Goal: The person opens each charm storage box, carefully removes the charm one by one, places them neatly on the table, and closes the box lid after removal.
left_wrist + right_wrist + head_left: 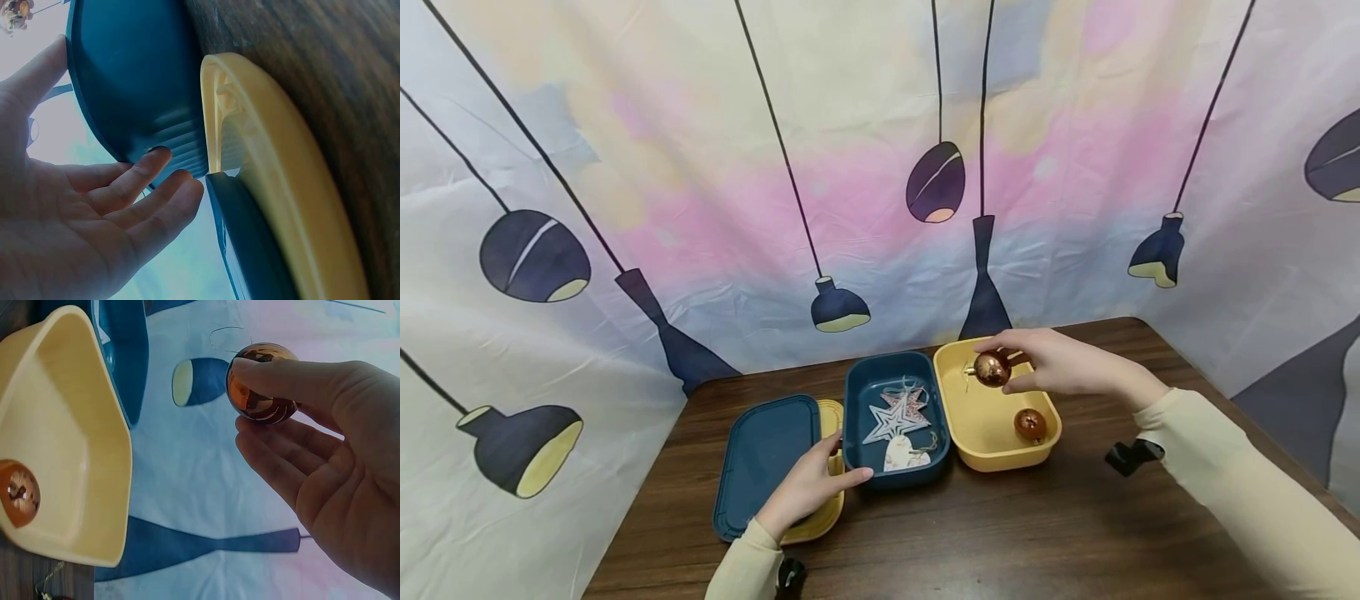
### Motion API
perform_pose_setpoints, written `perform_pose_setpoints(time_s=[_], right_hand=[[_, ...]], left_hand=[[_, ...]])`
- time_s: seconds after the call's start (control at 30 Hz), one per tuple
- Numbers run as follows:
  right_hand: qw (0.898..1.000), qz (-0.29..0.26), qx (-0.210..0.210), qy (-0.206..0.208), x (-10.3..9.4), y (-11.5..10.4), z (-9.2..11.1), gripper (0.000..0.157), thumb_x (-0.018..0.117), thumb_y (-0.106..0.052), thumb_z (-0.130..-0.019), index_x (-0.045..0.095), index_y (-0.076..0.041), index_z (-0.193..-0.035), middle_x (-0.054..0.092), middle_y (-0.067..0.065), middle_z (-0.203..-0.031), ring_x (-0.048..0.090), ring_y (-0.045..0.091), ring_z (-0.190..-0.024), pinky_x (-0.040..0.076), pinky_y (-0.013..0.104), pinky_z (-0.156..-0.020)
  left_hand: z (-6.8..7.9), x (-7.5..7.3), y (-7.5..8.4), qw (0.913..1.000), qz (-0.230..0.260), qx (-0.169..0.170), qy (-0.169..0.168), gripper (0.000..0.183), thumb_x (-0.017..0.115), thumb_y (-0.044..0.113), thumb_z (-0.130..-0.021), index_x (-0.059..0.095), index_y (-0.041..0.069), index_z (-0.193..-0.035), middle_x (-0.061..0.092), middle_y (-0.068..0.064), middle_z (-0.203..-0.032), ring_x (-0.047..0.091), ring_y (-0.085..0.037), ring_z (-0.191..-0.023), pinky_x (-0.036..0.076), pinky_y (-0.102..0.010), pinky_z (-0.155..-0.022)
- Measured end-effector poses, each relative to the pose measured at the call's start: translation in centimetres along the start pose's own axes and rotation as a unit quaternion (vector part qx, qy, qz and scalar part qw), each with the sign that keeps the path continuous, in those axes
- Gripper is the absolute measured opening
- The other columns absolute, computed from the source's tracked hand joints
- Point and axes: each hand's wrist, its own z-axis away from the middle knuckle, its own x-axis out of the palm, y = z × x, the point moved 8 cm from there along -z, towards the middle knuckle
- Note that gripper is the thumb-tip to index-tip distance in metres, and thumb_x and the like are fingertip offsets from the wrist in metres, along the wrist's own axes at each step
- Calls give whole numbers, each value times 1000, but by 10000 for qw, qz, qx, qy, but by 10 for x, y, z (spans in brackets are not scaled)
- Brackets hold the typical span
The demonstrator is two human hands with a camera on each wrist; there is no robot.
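My right hand pinches a shiny copper Christmas bauble between thumb and fingers, above the yellow box. A thin hanging loop trails from the bauble in the right wrist view. Inside that box lies a second copper bauble. My left hand rests against the dark blue box, its thumb at the front corner and its fingers along the left wall. Held in the blue box are a white star ornament, a pinkish glittery star and a pale heart-like ornament with string.
Left of the boxes, a dark blue lid overlaps a yellow lid. Everything stands on a dark wooden table. A cloth backdrop with printed lamps rises behind it. Gold string shows low in the right wrist view.
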Motion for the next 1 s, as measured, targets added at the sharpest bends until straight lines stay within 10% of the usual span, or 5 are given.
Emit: perform_pose_setpoints(time_s=[1.0], right_hand=[[9891, -223, 916, 1131, -21, 88, 76, 62, 83, -20, -86, 58, -12, -142, 65, 9, -126, 64, 24, -109, 55, 34, -86]], left_hand=[[-1, 3, 1, 9999, 17, -132, -48, 96, 75, 53, -88, 33, -1, -156, 39, -25, -155, 40, -43, -140, 40, -62, -106]])
